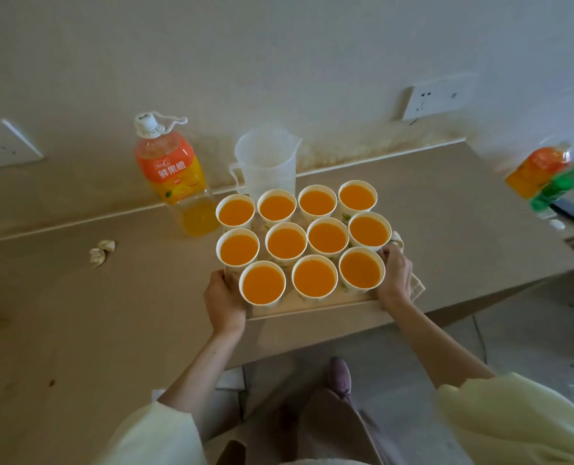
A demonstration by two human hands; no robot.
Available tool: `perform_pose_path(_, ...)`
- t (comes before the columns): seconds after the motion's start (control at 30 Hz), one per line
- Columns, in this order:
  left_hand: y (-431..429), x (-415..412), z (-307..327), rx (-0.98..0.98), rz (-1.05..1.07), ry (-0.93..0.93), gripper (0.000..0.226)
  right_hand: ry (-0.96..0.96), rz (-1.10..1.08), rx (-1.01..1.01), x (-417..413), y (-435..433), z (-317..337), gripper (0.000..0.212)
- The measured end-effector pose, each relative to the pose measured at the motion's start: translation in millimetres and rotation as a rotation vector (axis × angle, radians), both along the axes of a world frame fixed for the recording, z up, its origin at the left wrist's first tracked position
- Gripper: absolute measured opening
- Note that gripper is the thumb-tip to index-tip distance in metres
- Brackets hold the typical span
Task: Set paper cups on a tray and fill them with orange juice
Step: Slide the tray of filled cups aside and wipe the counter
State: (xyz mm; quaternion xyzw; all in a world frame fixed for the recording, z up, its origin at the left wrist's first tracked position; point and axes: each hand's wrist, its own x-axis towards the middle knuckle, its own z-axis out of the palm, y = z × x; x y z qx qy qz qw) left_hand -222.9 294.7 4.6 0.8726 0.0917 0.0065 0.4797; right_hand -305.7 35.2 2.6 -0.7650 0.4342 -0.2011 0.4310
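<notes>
While gripping the tray point(332, 302) at 8 and 3 o'clock with left hand point(223, 302) and right hand point(394, 275), steadies eleven full paper cups point(285, 243) by the desk point(77, 313) front edge. Looks done with filling; probably lift next: keep level, go slow.

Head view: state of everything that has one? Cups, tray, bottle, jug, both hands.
white paper cups, eleven, upright, all filled with orange juice
pale wooden tray, loaded, held at both ends
orange-labelled plastic juice bottle, upright, capped, nearly empty
clear plastic measuring jug, upright, looks empty
left grip, holds tray's left end
right grip, holds tray's right end
</notes>
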Motion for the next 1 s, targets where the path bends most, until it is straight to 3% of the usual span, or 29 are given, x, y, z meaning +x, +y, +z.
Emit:
perform_pose_path(0.37, -76.6, -20.0, 29.9, -0.004, -0.082, -0.029, 0.013, -0.133, -0.15, 0.188, -31.2, -69.0, 25.3, 0.037)
perform_pose_path(0.7, -184.9, -50.6, 16.1, -0.051, -0.015, -0.009, 0.015, -0.135, -0.063, 0.122, -58.3, -177.3, 34.9, 0.034)
perform_pose_path(1.0, -270.6, -62.5, 17.8, -0.033, -0.035, -0.006, 0.015, -0.152, -0.126, 0.161, -72.6, -259.1, 32.8, 0.032)
